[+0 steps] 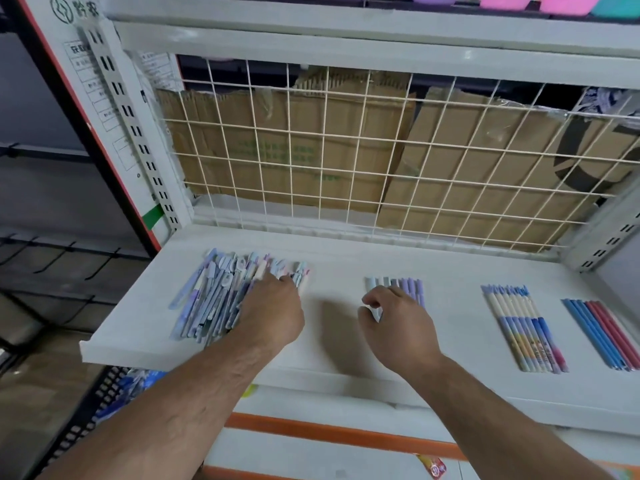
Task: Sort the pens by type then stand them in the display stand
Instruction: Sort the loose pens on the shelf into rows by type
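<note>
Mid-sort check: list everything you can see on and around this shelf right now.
Unsorted pens: one pile, lilac and pale blue, shelf left.
Lilac pens: one short row, shelf centre.
Patterned pens: one row, white and blue, shelf right.
Plain pens: one row, blue and red, far right.
Shelf: one, white.
Wire grid: one, white, behind shelf.
Cardboard: brown, behind grid.
Left hand: on the pile.
Right hand: fingers curled over lilac row.
</note>
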The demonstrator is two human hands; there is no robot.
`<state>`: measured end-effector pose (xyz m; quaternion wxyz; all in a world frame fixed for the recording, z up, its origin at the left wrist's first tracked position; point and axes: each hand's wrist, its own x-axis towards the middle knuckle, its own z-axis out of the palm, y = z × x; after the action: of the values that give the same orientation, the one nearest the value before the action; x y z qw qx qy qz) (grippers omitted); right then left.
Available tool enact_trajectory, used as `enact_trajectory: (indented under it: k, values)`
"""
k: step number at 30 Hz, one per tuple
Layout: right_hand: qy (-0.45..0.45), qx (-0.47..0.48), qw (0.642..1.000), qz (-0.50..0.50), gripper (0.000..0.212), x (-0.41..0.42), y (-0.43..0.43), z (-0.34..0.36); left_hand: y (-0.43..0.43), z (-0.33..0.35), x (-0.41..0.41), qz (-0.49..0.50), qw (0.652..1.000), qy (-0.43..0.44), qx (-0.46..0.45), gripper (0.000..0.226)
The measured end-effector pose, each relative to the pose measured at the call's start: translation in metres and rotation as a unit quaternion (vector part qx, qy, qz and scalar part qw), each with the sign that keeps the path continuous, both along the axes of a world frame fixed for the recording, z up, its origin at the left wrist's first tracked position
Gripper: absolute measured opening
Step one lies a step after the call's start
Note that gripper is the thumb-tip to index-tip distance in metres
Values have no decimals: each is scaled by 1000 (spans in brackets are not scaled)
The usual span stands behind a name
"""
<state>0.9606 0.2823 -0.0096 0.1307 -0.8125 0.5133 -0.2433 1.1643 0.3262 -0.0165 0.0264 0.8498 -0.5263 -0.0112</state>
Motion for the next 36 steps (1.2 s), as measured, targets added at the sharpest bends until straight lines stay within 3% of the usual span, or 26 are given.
enact_trajectory:
  k: [9, 16, 23, 26, 28, 32, 34, 36]
  values:
    - [-11, 16, 1000, 9, 14, 2, 9, 0, -11, 10, -2, -33, 997, 28, 70, 5]
    - [-4, 16, 1000, 6, 11, 3, 13, -1, -18, 3, -21, -48, 985, -47, 159, 31]
    - [10, 29, 1000, 4, 9, -3, 15, 1, -13, -1, -24, -59, 988, -41, 137, 38]
    - [5, 41, 999, 4, 7, -3, 16, 2, -13, 5, -20, -30, 991, 69, 107, 24]
    - [-9, 71, 997, 4, 5, -1, 16, 3, -14, 11, -18, -16, 974, 209, 83, 3]
    - [-88, 160, 983, 8, 9, 5, 17, 7, -13, 16, -26, 51, 842, 536, -8, 16]
    - [-122, 203, 971, 16, 8, 10, 18, 11, -9, 17, -30, 68, 787, 612, -34, 15]
    - [-143, 248, 958, 16, 18, 13, 20, 16, -6, 17, -34, 63, 761, 644, -50, 13]
